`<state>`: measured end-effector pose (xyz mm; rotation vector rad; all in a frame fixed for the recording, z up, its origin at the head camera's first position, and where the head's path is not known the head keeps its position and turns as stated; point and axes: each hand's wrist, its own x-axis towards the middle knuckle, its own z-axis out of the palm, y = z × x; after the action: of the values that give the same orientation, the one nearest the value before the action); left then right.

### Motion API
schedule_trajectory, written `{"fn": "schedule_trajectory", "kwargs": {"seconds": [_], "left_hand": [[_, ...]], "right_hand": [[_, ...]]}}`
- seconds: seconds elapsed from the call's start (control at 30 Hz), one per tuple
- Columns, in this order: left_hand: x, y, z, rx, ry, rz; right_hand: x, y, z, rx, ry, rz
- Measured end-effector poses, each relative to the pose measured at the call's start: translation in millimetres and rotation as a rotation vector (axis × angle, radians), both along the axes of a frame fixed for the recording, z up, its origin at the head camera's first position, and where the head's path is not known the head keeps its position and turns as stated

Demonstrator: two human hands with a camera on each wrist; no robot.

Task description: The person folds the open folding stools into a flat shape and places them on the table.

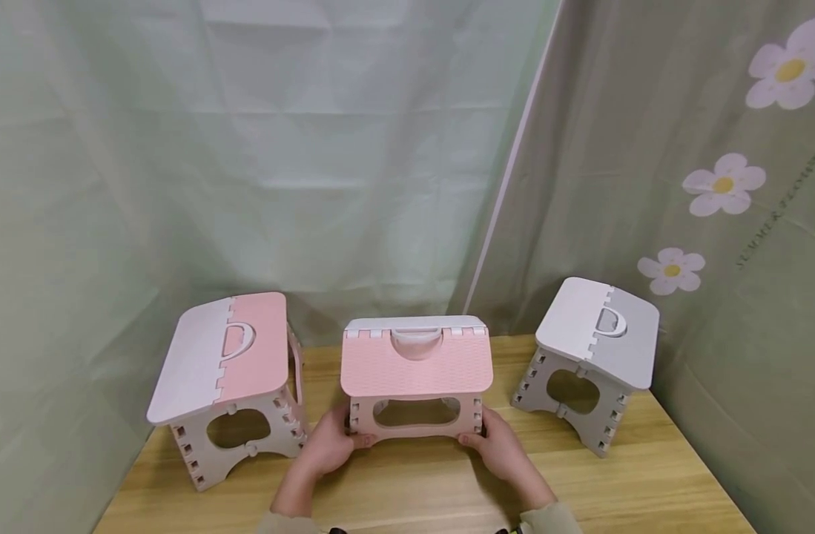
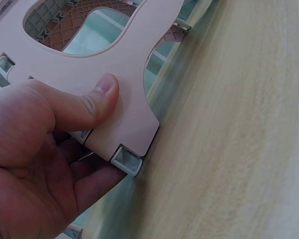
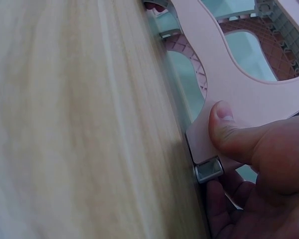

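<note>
A pink and white folding stool [image 1: 417,371] stands unfolded in the middle of the table, its pink half of the seat toward me and a white handle at the seam. My left hand [image 1: 332,443] grips the lower left corner of its near leg panel; in the left wrist view the thumb lies on the panel's face [image 2: 127,107] with fingers curled behind. At the opposite lower corner, my right hand [image 1: 499,445] holds the same panel, thumb in front, as the right wrist view shows. The fingertips behind the legs are partly hidden.
Another pink and white folding stool [image 1: 253,356] stands unfolded at the left, near my left hand. A grey and white one [image 1: 597,334] stands at the right. Behind the wooden table [image 1: 407,489] hang pale green curtains [image 1: 314,185], with flower prints on the right.
</note>
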<state>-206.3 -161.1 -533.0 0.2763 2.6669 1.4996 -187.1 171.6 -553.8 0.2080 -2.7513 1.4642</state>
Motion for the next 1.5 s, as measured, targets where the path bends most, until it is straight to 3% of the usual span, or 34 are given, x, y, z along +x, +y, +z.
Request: {"fn": "schedule_trajectory", "kwargs": {"seconds": [0.97,1.5], "left_hand": [[1.5,1.7,2.4,-0.003,0.018,-0.011],[0.9,1.0,-2.1,-0.006,0.016,-0.010]], "right_hand": [[1.5,-1.9,3.2,0.019,0.008,-0.020],[2.6,-2.0,1.5,0.024,0.020,-0.016]]}}
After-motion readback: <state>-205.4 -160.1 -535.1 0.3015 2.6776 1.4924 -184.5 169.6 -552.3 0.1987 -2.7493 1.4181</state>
